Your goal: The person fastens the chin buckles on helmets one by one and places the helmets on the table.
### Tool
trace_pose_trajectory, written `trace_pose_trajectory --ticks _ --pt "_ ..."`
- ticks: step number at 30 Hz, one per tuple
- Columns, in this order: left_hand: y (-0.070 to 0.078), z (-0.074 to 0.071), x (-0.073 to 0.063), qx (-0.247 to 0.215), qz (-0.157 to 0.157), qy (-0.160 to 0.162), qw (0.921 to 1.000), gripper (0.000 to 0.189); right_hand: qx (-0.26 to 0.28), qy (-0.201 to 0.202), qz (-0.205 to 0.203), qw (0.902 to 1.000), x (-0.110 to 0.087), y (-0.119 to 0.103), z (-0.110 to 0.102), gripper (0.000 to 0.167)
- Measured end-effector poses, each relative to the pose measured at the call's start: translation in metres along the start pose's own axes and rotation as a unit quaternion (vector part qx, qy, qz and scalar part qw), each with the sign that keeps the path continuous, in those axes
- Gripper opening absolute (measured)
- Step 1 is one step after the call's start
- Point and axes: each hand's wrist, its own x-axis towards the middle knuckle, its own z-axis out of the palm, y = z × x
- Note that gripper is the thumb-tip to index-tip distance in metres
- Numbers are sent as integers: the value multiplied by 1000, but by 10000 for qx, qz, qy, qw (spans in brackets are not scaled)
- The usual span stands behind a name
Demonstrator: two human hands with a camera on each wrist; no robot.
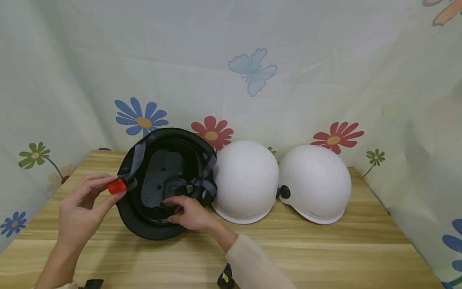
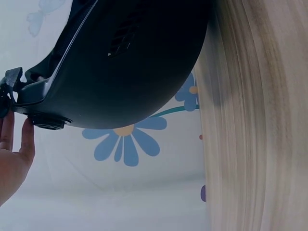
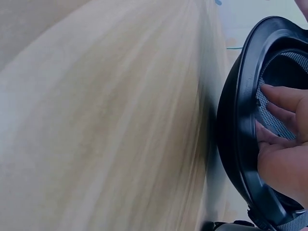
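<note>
A black helmet (image 1: 153, 230) stands on the table with its hollow inside facing me. Between thumb and fingertips, my left hand (image 1: 79, 204) pinches a red buckle (image 1: 116, 187) on the grey chin strap (image 1: 138, 156), at the helmet's left rim. My right hand (image 1: 191, 214) reaches inside, over the lower lining (image 3: 269, 118). Its thumb and index finger are spread apart in the right wrist view, with nothing seen between them. More grey straps (image 1: 206, 170) and a shiny dark piece (image 1: 175, 186) lie inside the helmet. The left wrist view shows the dark outer shell (image 2: 130, 82).
Two white helmets (image 1: 246, 182) (image 1: 317, 182) sit side by side to the right, the nearer one against the black helmet. A flowered cloth (image 1: 306, 72) hangs behind the wooden table (image 1: 325, 253). A black strap piece (image 1: 226, 277) shows by my right sleeve.
</note>
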Motion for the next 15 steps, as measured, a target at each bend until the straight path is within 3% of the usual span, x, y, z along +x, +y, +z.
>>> trace_pose_trajectory --ticks 6,15 --pt "1 0 0 143 -48 33 9999 36 -214 -350 139 9991 3 -2 -3 42" --pt "2 0 -1 354 -118 58 9993 37 -742 -466 115 9961 5 -5 -2 30"
